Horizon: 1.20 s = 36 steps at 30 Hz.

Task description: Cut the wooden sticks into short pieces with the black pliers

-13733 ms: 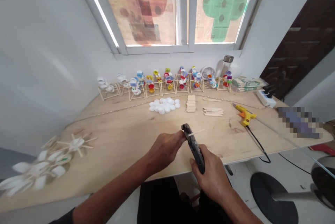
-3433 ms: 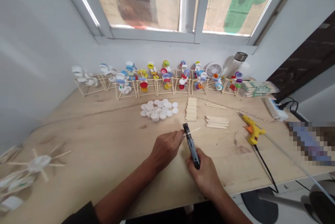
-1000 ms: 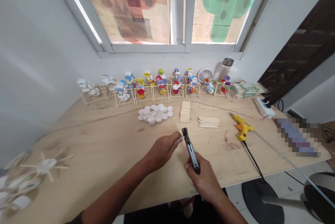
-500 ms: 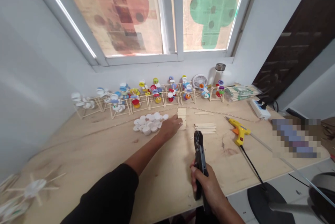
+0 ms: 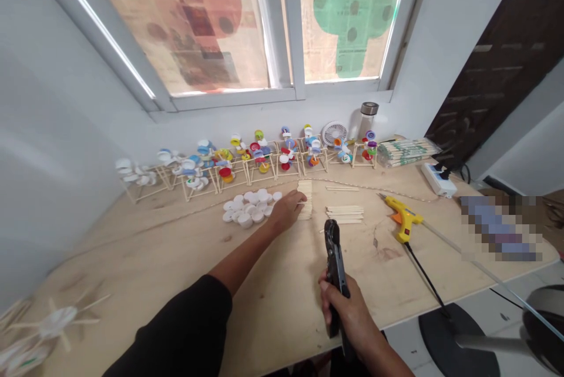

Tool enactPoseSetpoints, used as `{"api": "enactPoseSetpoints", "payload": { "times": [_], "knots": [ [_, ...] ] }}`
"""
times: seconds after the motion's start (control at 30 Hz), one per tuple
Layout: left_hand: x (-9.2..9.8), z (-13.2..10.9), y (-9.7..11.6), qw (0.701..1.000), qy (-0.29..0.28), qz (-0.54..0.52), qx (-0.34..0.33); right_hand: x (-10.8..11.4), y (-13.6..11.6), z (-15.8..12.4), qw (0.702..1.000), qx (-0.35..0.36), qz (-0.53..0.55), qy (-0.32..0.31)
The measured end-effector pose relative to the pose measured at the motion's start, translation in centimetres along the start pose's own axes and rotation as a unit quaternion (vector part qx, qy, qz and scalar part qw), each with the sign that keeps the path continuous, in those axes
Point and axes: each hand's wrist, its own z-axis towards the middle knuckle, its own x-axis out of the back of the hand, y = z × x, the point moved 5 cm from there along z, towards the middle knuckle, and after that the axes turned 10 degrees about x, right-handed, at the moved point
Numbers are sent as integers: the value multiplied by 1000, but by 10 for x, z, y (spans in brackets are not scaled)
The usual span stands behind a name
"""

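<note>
My right hand (image 5: 348, 315) grips the handles of black pliers (image 5: 333, 253), whose jaws point away from me above the wooden table (image 5: 176, 248). My left hand (image 5: 287, 209) is stretched out to the stack of short wooden sticks (image 5: 305, 197), fingertips curled against its near end; what they hold, if anything, is hidden. A pile of white bottle caps (image 5: 249, 208) lies just left of that hand. A second bundle of sticks (image 5: 344, 213) lies to its right.
A row of stick frames with coloured caps (image 5: 259, 157) lines the back edge, with a small white fan (image 5: 333, 133) and a jar (image 5: 366, 118). A yellow glue gun (image 5: 403, 219) with its black cord lies right. White cap-and-stick wheels (image 5: 53, 321) sit far left.
My left hand left the pliers, where it held a stick in the jaws, and reached forward to the stick stack. A cut piece now lies near the right bundle. The pliers stay in my right hand.
</note>
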Motion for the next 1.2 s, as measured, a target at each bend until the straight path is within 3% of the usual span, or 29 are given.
{"api": "enactPoseSetpoints", "payload": {
  "times": [0.3,0.47,0.63,0.8,0.97,1.2],
  "knots": [
    [-5,6,13,1000,-20,11,-20,1,-2,0,1000,4,-7,4],
    [-4,-4,24,999,-27,24,-1,3,-4,-2,1000,18,0,13],
    [-20,-25,48,996,-75,54,10,5,-4,-4,999,24,29,25],
    [-36,-31,60,989,-107,94,31,6,-3,-5,998,37,35,29],
    [-34,-34,53,985,-112,126,40,6,-3,-6,998,43,33,28],
    [0,-19,15,978,-69,177,92,6,-2,-4,998,42,42,21]
  ]
}}
